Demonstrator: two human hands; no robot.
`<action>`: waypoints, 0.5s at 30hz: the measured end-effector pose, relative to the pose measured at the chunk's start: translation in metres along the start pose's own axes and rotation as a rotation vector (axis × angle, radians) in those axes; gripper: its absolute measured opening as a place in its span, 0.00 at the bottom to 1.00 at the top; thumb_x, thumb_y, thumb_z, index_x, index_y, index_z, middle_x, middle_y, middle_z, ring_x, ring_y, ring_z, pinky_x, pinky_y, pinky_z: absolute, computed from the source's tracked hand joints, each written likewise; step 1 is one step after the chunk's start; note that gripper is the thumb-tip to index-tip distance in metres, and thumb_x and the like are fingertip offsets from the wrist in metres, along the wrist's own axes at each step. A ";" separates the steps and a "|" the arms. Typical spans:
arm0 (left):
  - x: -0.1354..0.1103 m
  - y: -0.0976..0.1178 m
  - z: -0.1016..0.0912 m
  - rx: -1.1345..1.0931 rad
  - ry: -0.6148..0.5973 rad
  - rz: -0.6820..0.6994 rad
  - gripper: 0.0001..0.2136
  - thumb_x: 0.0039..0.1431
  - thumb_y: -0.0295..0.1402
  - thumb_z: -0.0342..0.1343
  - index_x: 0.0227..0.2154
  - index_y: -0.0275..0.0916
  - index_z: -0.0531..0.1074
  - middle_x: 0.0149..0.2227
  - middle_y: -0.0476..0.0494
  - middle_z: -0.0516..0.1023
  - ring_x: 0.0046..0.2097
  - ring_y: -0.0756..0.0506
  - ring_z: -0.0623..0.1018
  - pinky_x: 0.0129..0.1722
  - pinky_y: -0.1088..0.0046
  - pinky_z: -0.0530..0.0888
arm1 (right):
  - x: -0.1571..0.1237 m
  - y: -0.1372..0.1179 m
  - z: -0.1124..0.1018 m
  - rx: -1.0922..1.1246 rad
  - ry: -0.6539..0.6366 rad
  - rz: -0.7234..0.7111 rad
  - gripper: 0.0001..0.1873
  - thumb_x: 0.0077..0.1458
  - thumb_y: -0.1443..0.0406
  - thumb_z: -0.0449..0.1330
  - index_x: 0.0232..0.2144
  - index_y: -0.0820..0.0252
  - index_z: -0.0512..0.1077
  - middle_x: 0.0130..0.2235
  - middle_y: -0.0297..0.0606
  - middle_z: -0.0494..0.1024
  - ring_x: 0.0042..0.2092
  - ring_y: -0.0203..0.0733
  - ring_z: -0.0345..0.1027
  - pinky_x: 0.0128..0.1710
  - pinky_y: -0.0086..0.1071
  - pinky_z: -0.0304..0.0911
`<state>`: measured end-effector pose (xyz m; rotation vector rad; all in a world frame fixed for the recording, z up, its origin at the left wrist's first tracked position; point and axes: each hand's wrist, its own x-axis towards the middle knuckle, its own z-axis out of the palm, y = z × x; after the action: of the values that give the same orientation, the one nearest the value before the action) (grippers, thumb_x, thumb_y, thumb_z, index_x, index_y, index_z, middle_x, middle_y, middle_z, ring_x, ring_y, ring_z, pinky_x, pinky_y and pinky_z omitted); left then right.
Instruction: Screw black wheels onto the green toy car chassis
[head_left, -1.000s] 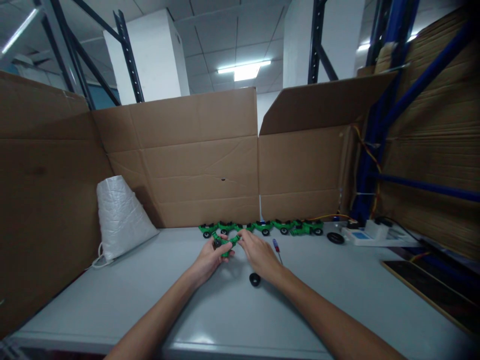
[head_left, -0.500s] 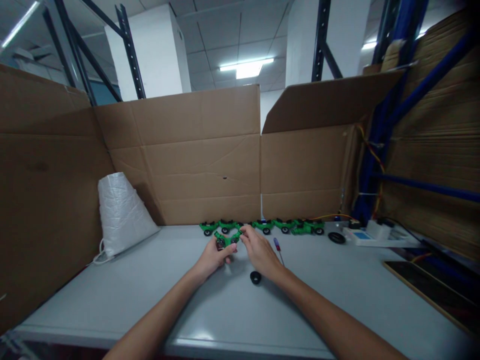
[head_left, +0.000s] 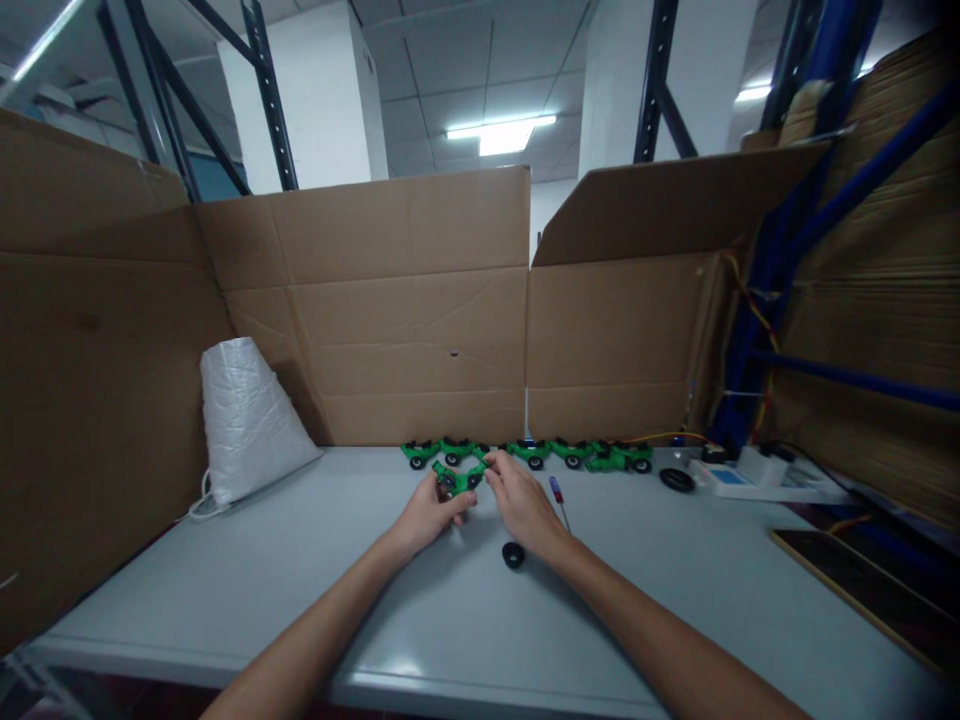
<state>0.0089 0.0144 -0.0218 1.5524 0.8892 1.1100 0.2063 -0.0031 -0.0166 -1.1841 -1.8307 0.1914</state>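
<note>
A green toy car [head_left: 459, 479] is held just above the table between my two hands. My left hand [head_left: 431, 515] grips its left and lower side, thumb in front. The fingertips of my right hand [head_left: 519, 500] pinch the car's right end; whether they also hold a small part is too small to tell. Below my right wrist a black toy tyre [head_left: 513, 555] lies on the table. A screwdriver [head_left: 559, 500] with a blue and red handle rests just right of that hand.
Several green toy vehicles [head_left: 574, 455] line the back of the table [head_left: 285, 590] against the cardboard wall [head_left: 405, 330]. A black ring [head_left: 677, 480] and a white power strip [head_left: 757, 478] are at right. At left stands a white wrapped bundle [head_left: 251, 425].
The toy car has turned a little in my hands, its body showing more towards me. Both hands stay in nearly the same place, and the view has shifted slightly.
</note>
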 end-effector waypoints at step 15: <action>0.002 -0.009 -0.002 0.042 -0.010 0.063 0.28 0.52 0.48 0.73 0.44 0.36 0.67 0.36 0.45 0.78 0.29 0.49 0.77 0.26 0.74 0.72 | -0.002 0.001 0.001 -0.047 -0.017 -0.036 0.11 0.71 0.64 0.48 0.49 0.55 0.68 0.47 0.43 0.78 0.47 0.48 0.74 0.47 0.38 0.66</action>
<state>0.0074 0.0193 -0.0298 1.6285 0.8670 1.1342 0.2066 -0.0039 -0.0191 -1.1847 -1.8790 0.1391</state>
